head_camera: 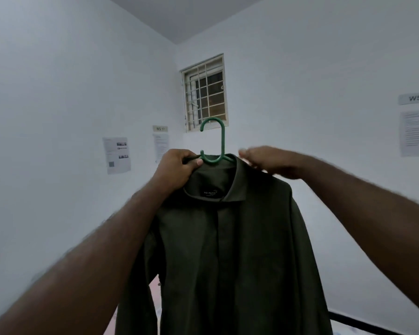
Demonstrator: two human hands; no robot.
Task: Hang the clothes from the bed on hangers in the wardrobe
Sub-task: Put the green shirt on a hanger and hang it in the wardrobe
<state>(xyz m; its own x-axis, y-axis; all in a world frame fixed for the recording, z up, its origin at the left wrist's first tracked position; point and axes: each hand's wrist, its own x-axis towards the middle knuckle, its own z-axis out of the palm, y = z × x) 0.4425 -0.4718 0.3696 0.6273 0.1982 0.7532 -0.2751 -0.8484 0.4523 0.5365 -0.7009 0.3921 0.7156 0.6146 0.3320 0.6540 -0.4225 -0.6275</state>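
Olive shirt (228, 250) is held up mid-air on a green hanger (221, 141). Left hand (177, 165) grips the hanger's arm, right hand (269, 162) is at the shoulder, grip too blurry to tell. Light floppy fabric, I'd carry it by the hook.

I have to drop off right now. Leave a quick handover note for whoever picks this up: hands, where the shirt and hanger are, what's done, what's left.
Left hand: grips one arm of the green hanger beside its hook and holds it up.
Right hand: on the other shoulder of the dark olive shirt. It is blurred, so I can't tell whether it grips.
Shirt: draped on the hanger, collar at the hook's base, front toward the camera.
Done: this shirt is on its hanger.
Left: hook it into the wardrobe, which is not in view. Any remaining clothes are not visible either.
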